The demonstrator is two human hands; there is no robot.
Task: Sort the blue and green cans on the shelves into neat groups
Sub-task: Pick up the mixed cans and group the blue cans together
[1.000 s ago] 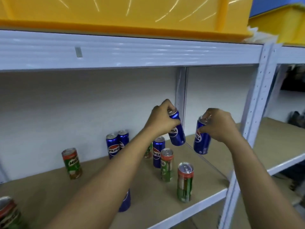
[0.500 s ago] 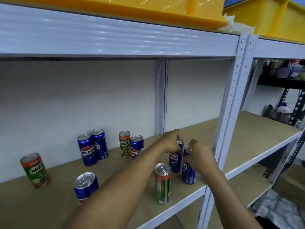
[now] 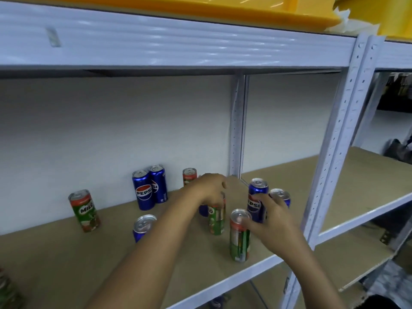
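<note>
Two blue Pepsi cans [image 3: 257, 198] [image 3: 281, 195] stand side by side at the right end of the brown shelf board [image 3: 66, 253]. My right hand [image 3: 266, 219] is just in front of them, fingers spread, thumb touching the top of the front green Milo can [image 3: 239, 241]. My left hand [image 3: 209, 189] is curled over the top of a second green Milo can [image 3: 217, 221], with a blue can [image 3: 203, 210] partly hidden behind it. Two more Pepsi cans [image 3: 143, 190] [image 3: 158, 182] stand by the back wall. A further blue can [image 3: 143, 226] stands left of my forearm.
Other green Milo cans stand at the back [image 3: 189, 175], at the left [image 3: 84, 210] and at the lower left edge [image 3: 6, 286]. A white perforated upright [image 3: 330, 152] closes the bay on the right, next to another shelf [image 3: 356, 186]. Yellow bins [image 3: 245, 7] sit above.
Both hands set their blue cans down at the right end and let go. My left hand moved left onto a green can; my right hand drew back to the front green can.
</note>
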